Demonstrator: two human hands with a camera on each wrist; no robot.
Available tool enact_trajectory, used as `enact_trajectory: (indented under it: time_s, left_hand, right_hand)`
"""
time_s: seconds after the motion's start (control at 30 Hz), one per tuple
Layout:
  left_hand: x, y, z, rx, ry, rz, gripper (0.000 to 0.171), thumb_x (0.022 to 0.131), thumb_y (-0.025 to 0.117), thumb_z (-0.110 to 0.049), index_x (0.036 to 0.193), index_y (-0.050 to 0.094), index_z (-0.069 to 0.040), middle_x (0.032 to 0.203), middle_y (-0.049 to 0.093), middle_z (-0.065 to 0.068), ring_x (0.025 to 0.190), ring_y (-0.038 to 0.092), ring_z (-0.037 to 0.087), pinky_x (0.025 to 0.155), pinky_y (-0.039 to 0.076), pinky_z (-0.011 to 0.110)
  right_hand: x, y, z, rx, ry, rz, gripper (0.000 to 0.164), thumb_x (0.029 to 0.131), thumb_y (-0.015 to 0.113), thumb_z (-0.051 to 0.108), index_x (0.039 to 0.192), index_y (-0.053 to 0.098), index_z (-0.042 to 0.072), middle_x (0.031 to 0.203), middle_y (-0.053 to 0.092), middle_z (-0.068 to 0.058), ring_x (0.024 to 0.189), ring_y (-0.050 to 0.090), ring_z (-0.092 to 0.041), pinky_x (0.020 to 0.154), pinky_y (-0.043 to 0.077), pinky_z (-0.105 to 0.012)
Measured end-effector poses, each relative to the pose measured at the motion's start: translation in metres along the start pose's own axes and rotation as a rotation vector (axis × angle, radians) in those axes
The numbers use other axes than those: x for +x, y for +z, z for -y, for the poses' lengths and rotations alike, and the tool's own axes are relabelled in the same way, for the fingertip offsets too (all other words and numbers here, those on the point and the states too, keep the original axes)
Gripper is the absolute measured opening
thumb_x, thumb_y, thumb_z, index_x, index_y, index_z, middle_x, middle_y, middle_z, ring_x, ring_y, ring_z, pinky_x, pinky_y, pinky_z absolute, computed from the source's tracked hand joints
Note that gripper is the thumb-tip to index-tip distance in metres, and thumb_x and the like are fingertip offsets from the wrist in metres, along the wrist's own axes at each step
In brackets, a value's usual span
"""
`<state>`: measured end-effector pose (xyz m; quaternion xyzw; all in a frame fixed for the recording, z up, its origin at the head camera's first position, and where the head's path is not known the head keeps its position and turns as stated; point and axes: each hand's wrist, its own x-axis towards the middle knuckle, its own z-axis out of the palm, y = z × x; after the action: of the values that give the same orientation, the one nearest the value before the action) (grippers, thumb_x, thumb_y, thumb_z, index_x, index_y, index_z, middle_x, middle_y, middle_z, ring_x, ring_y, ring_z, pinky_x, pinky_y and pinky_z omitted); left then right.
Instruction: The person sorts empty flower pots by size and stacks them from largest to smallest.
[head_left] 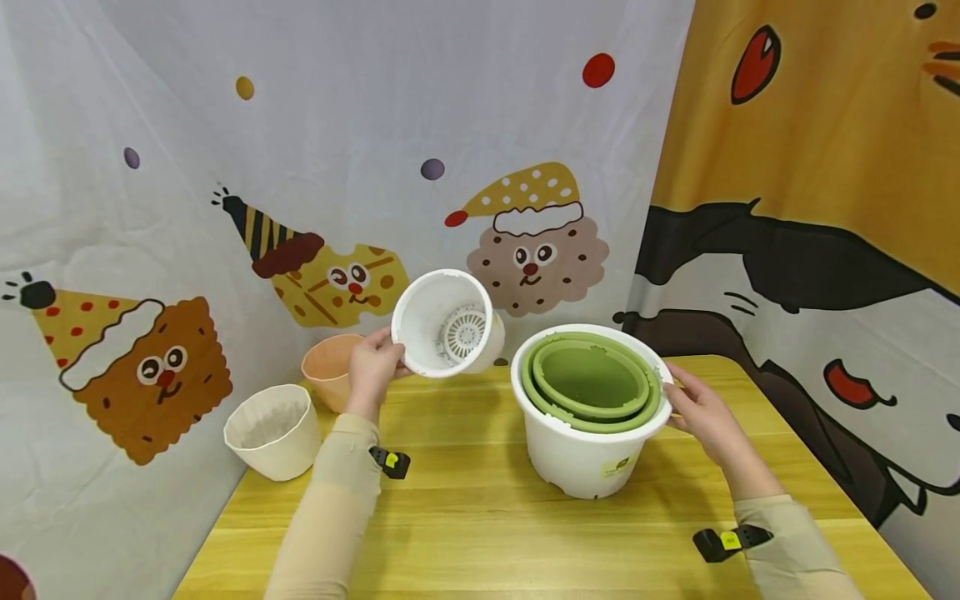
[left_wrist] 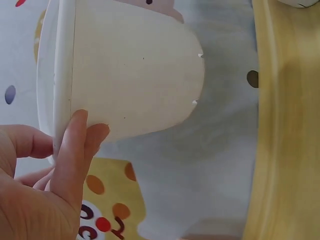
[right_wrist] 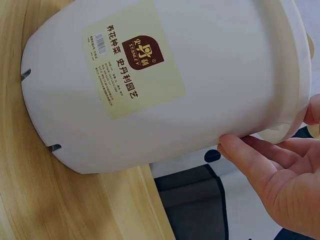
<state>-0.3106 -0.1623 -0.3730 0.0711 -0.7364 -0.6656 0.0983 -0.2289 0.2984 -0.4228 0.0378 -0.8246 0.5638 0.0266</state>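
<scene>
Cartoon-printed fabric (head_left: 375,100) hung behind a yellow wood-grain table (head_left: 465,525). Above it, the left hand (head_left: 371,371) pinched a tilted white flowerpot (head_left: 423,325) by its rim; the right hand (head_left: 705,412) gripped the rim of a larger white flowerpot (head_left: 573,462) on the table, two green flowerpots (head_left: 588,422) nested inside.

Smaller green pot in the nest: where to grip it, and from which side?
Smaller green pot: probably pinch its rim from above, fingers inside. Its opening faces up, while its outer wall sits nested in the larger green pot and large white pot, blocking a side approach.
</scene>
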Motion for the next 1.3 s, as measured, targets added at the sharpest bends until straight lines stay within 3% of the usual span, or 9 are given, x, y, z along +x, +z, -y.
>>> enact_trajectory:
  time_s: [0.37,0.77,1.3]
  left_hand:
    - [0.001,0.003,-0.023,0.032,0.069,0.062,0.049,0.092,0.056,-0.003,0.140,0.053,-0.001,0.112,0.067,0.026,0.065,0.068,0.015,0.061,0.059,0.028]
    - [-0.005,0.014,-0.053,0.015,0.164,0.107,0.048,0.090,0.058,-0.002,0.138,0.057,-0.002,0.110,0.070,0.022,0.075,0.072,0.024,0.066,0.060,0.035]
    - [-0.021,0.046,-0.093,-0.037,0.215,0.210,0.048,0.088,0.058,0.004,0.136,0.057,0.000,0.107,0.070,0.023,0.068,0.071,0.025,0.064,0.060,0.037]
  right_hand:
    - [0.001,0.000,0.000,-0.013,0.010,0.001,0.061,0.107,0.039,0.032,0.157,0.020,0.002,0.147,0.035,-0.033,0.095,0.054,0.006,0.083,0.054,-0.023]
    - [0.001,0.000,-0.001,0.004,-0.001,0.003,0.061,0.107,0.039,0.031,0.156,0.020,-0.001,0.144,0.036,-0.035,0.093,0.056,0.005,0.081,0.054,-0.022]
    - [0.001,0.001,0.000,0.019,0.010,0.010,0.061,0.107,0.039,0.029,0.156,0.018,-0.002,0.138,0.040,-0.035,0.092,0.059,0.000,0.080,0.055,-0.022]
